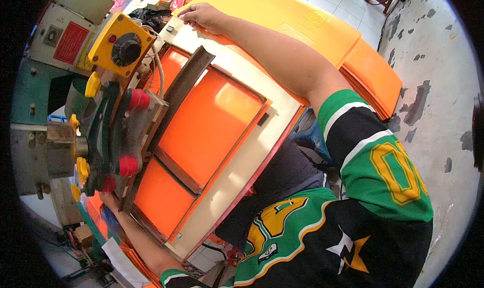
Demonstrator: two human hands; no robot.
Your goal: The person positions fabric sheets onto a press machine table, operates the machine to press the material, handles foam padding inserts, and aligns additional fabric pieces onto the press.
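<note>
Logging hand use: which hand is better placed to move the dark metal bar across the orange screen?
Probably the left hand: it sits at the lower end of the dark metal bar. The right hand rests on the far corner of the cream frame, apart from it.

orange sheet (212,119) (framed) on worktable (262,152)

Glossy smooth orange plastic sheet (209,119), matt cream frame (252,159), dull dark metal bar (184,81)
</note>
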